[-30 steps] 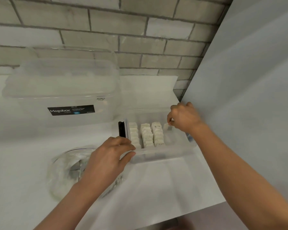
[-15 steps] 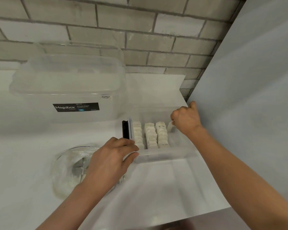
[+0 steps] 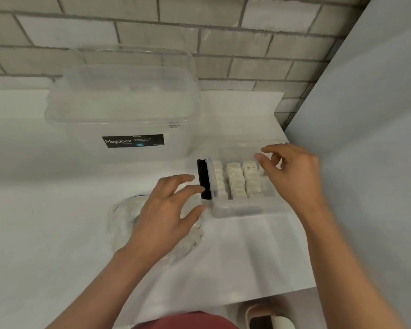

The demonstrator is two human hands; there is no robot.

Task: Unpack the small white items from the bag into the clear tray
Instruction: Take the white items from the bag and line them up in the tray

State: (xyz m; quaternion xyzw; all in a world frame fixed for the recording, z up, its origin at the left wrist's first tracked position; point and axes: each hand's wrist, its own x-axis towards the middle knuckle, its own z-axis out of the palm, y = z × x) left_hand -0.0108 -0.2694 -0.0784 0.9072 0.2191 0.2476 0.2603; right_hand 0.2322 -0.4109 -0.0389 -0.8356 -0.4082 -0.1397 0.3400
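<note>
The clear tray [image 3: 237, 208] sits on the white table at centre right, with a black clip on its left end. Inside it stand three rows of small white items [image 3: 236, 180]. A crumpled clear plastic bag [image 3: 126, 217] lies to the tray's left, partly under my left hand [image 3: 166, 210]. That hand hovers with spread, relaxed fingers just left of the tray's black clip and holds nothing. My right hand [image 3: 292, 172] is raised over the tray's right end, fingers loosely curved and empty.
A big clear storage box [image 3: 124, 110] with a black "Megabox" label stands behind the bag against the brick wall. A grey panel [image 3: 365, 138] rises close on the right. The table's front edge [image 3: 247, 302] runs near my body.
My left hand let go of the tray's left corner and spread its fingers. My right hand came up out of the tray's right end and opened. The camera tilted down.
</note>
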